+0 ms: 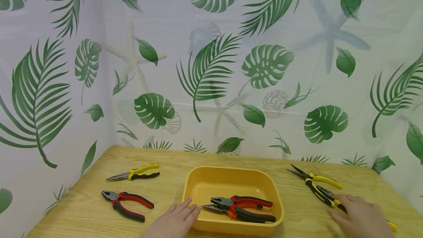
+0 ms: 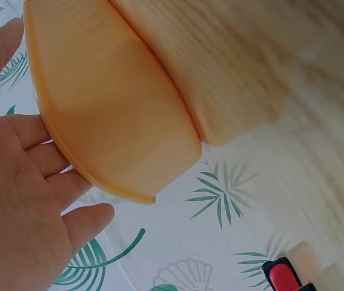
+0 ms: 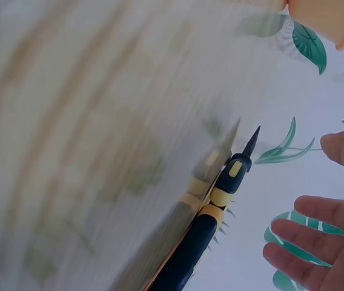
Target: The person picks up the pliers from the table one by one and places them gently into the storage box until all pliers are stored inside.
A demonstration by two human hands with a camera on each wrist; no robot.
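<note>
Head view: the left hand (image 1: 176,219), fingers extended, touches the yellow tray (image 1: 231,227); the right hand (image 1: 361,214), fingers loose, is over yellow-black pliers (image 1: 339,205), contact hard to tell

No text, label or brand is legible (in any view); no numbers or signs either.

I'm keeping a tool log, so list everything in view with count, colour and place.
Bin: 1, yellow, front middle
Yellow-handled pliers: 3, yellow and black, one left of bin, two right
Red-handled pliers: 3 visible, red or orange-red with black, one left of bin, two overlapping inside
Table: 1, light wood, beneath bin
Printed backdrop: count unclear, white and green, behind and left
Left hand: 1, bare, at bin's left side
Right hand: 1, bare, by nearer right-side pliers
</note>
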